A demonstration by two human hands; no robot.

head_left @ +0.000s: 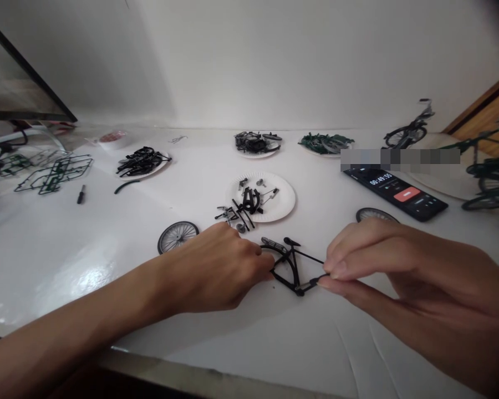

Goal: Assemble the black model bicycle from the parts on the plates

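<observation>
A small black model bicycle frame (291, 266) with a saddle and rear rack lies on the white table between my hands. My left hand (220, 266) is closed on the frame's rear end, knuckles up. My right hand (370, 255) pinches the frame's front end between thumb and fingers. A spoked wheel (177, 235) lies just left of my left hand, and another wheel (374, 214) shows behind my right hand. A paper plate (283, 197) with small black and grey parts sits right behind the frame.
Three more paper plates hold parts: black ones (143, 162) at left, black ones (256, 143) at the back, green ones (326, 143) beside them. Green sprues (54, 174) lie far left. A phone (395, 191) showing a timer and finished model bicycles (410, 130) stand at right.
</observation>
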